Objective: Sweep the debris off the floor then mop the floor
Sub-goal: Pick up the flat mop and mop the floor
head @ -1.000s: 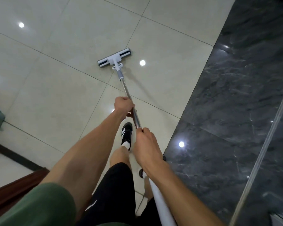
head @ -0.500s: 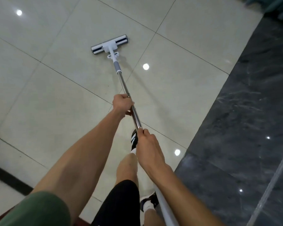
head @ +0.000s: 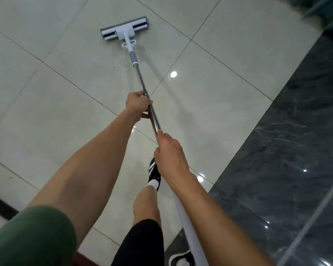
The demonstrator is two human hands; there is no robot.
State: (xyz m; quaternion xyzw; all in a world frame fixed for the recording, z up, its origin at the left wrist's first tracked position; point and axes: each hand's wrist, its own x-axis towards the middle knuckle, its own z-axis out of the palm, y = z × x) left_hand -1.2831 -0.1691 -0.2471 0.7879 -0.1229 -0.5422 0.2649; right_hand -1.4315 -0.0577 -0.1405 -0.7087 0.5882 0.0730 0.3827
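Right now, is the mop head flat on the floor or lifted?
Flat, as far as the view shows: the mop head lies against the pale tile with no visible gap, pole slanting back to both hands.

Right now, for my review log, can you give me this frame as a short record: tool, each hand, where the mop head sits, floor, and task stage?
tool: mop with a metal pole and a flat white head
left hand: grips the pole, farther down toward the head
right hand: grips the pole nearer the body
mop head: flat on the pale tiled floor, ahead of the person
beside: dark marble strip to the right
debris: a small dark speck near the head
stage: mopping
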